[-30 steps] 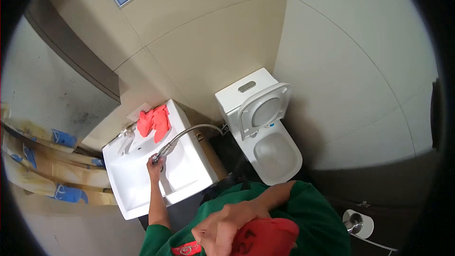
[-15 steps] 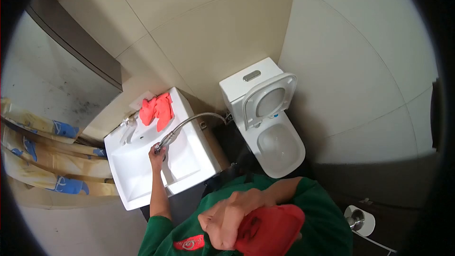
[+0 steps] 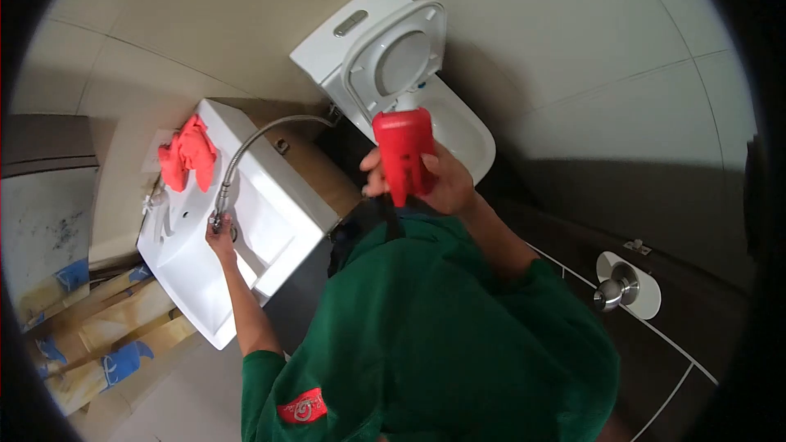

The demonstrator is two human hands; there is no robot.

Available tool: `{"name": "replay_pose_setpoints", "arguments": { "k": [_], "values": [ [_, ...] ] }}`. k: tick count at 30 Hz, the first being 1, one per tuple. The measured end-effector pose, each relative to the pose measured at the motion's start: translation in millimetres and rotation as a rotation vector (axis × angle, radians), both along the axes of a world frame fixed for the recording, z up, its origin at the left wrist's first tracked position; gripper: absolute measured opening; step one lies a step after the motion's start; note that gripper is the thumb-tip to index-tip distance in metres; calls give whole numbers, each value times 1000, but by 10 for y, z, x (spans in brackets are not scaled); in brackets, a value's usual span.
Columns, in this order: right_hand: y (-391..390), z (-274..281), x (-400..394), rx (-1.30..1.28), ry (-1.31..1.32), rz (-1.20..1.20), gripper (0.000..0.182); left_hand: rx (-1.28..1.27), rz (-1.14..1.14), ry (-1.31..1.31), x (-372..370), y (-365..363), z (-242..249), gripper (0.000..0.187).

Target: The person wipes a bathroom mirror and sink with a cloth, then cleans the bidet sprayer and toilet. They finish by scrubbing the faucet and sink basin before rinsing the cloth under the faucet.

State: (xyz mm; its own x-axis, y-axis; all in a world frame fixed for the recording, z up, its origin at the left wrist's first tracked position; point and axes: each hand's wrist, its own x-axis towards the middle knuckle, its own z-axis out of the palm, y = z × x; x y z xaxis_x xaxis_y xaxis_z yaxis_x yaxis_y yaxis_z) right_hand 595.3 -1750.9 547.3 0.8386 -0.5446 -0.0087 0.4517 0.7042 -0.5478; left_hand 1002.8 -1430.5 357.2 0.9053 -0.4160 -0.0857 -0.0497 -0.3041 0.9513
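Observation:
Over the white sink [image 3: 176,278], my left hand [image 3: 219,233] is closed around the metal spray head at the end of a flexible metal hose [image 3: 260,133]. The hose curves from there to the wall beside the toilet. In my right hand [image 3: 446,184] is a red bottle [image 3: 404,143] with a white tip, held in front of the toilet bowl [image 3: 471,135]. The toilet's lid and seat [image 3: 393,61] stand raised. Red-pink gloves or cloth [image 3: 190,153] lie on the sink's back corner, near the faucet [image 3: 160,217].
A mirror [image 3: 49,229] is on the wall at the left, above a yellow and blue curtain [image 3: 110,368]. At the right are a dark door with a round metal knob [image 3: 607,295] and a grey tiled wall [image 3: 565,41].
The view has turned and shifted to the right. My right hand has moved from near my chest to the toilet with the red bottle. My left hand still holds the spray head over the sink.

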Motion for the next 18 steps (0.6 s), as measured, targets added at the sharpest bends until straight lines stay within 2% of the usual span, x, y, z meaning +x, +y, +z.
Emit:
{"name": "replay_pose_setpoints", "arguments": {
  "k": [1, 2, 4, 7, 10, 13, 14, 16, 18],
  "values": [
    [-51, -148, -74, 114, 66, -44, 64, 21, 2, 7, -19, -10, 33, 24],
    [-107, -407, -182, 96, 131, -17, 60, 20, 33, 5, -46, -36, 53, 22],
    [-169, -1034, -484, 57, 257, 36, 55, -8, 4, -13, 24, 20, -41, 33],
    [-107, -1505, -873, -7, 706, 151, 58, 62, -2, -42, 10, 19, -3, 31],
    [26, -1552, -1182, -136, 989, 305, 67, 72, 9, -40, 56, 42, -35, 29],
    [136, -1709, -1423, -526, 955, 482, 70, 101, 20, -43, 39, 53, -25, 29],
    [206, -1708, -1514, -557, 914, 523, 71, 119, 22, -50, 43, 47, -21, 29],
    [281, -1105, -1501, -608, 828, 608, 75, 95, 32, -20, 23, 46, 2, 30],
    [374, -870, -1560, -487, 902, 636, 71, 85, 24, -19, 23, 26, 4, 31]
  ]
}}
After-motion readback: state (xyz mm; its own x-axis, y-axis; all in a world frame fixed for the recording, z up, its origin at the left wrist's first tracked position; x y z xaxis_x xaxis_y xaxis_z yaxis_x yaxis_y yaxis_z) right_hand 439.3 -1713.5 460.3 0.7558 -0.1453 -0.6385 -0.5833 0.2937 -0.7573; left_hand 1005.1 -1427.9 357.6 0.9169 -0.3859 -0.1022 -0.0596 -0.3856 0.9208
